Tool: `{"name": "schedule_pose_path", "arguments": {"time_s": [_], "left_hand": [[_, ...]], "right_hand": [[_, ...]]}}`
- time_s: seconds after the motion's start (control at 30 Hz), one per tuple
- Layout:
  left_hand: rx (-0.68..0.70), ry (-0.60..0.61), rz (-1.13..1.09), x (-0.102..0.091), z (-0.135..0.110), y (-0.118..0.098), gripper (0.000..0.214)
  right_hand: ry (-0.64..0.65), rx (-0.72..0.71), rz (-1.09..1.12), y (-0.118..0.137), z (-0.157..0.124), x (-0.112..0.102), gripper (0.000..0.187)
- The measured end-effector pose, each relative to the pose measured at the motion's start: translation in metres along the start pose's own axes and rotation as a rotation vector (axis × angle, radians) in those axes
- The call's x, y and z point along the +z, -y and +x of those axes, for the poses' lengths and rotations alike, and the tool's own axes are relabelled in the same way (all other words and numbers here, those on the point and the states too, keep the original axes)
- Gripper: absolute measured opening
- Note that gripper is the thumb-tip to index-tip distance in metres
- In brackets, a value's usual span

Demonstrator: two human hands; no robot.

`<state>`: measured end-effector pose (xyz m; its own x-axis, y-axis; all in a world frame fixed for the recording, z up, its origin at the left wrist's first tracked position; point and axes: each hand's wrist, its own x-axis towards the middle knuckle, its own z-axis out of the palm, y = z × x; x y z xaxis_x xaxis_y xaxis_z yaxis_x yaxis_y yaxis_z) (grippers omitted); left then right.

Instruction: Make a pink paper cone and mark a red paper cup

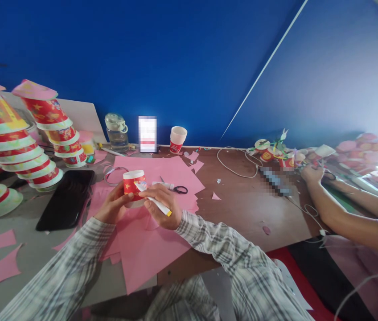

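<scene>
My left hand (pixel 113 206) is wrapped round a red paper cup (pixel 133 182) with a white rim and yellow stars. In my right hand (pixel 167 203) is a white marker (pixel 158 206) with a yellow end. The marker's other end meets the cup's side, where my fingers hide its tip. Pink paper sheets (pixel 155 263) lie under both hands. Just beyond my right hand are scissors with black handles (pixel 180 190) and a small white tube (pixel 165 185).
Stacked paper cups (pixel 63 133) with pink cone tops stand at left, beside a black phone (pixel 67 198). A glass water bottle (pixel 117 133), a lit screen (pixel 147 133) and another cup (pixel 177 139) line the wall. At right, another person's hands (pixel 312 174) work near a power strip (pixel 276 182).
</scene>
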<state>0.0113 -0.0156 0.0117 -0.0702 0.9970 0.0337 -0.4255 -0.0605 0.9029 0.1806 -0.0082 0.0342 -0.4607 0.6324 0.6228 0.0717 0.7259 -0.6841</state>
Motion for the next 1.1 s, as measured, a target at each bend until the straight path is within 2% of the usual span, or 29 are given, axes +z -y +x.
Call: {"name": "schedule_pose_path", "arguments": {"time_s": [0.8, 1.1], "left_hand": [[-0.001, 0.046, -0.062, -0.0078, 0.0007, 0.0048, 0.055], [-0.013, 0.047, -0.087, -0.0069, -0.0014, 0.0014, 0.054]], "right_hand": [[-0.068, 0.034, -0.007, 0.0015, 0.0032, -0.0021, 0.025], [-0.049, 0.065, -0.003, 0.0054, 0.0047, -0.0059, 0.025]]}}
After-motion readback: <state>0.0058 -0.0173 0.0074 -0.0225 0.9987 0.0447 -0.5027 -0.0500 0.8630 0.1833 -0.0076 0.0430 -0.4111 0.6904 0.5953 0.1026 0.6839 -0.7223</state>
